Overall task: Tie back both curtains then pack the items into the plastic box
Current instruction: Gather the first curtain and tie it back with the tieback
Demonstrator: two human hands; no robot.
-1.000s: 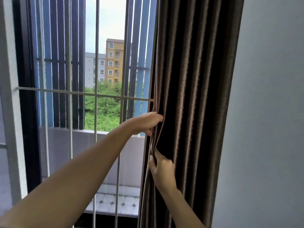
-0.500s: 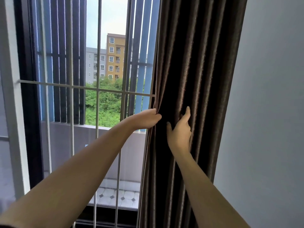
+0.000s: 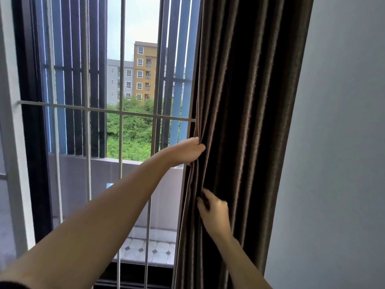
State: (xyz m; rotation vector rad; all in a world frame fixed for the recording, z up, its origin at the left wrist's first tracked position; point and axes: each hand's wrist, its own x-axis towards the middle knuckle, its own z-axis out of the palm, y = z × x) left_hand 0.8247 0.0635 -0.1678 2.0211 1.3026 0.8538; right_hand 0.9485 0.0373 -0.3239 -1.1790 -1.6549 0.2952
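The curtain is hanging at the right of the window, bunched beside the wall. It is a dark brown, heavy weave with a dull sheen, falling in deep upright pleats. The left hand is clenching its leading edge about mid-height, fingers curled round the cloth so the folds are puckering there. Just below, the right hand is grasping a pleat, its fingers tucked into the fold and partly hidden.

Judging by this, the first step is in hand: gathering this curtain into a bundle for tying. The next move is calling for both hands to be squeezing the pleats together toward the wall, then for one to be holding while the other is fetching a tie. No tie, hook or box is showing here. The cloth is looking thick and smooth, so pleats may be sliding out of a loose grip.

Beyond, pale metal bars are crossing the glass, with blue slats, trees and buildings outside.
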